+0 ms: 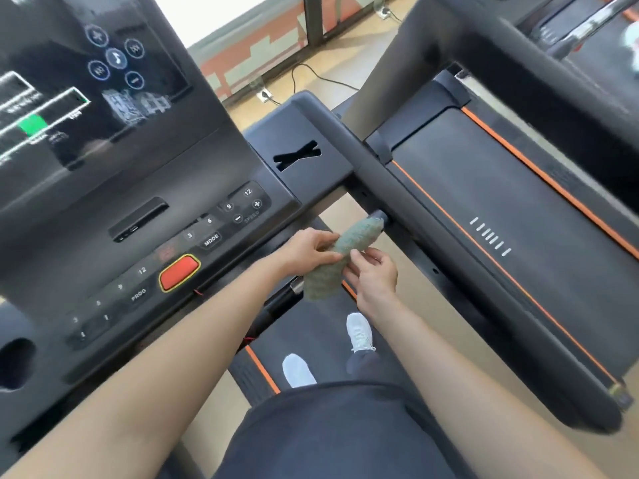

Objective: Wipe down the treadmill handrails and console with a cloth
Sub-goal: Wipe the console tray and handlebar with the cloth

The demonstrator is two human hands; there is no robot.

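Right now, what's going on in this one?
A person standing on a treadmill belt holds a bunched green cloth in both hands, near the console. The left hand pinches its middle, the right hand its lower part. Its far tip sits by a short grip under the right handrail; contact is unclear.

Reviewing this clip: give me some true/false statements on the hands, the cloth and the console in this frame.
1. Both the left hand and the right hand hold the green cloth. True.
2. The cloth is pressed flat on the console screen. False: it is held below the console's edge, away from the screen.
3. The large button on the console is red with a yellow rim. True.
4. The person's shoes are black. False: they are white.
5. One hand grips the long right handrail. False: neither hand touches it.
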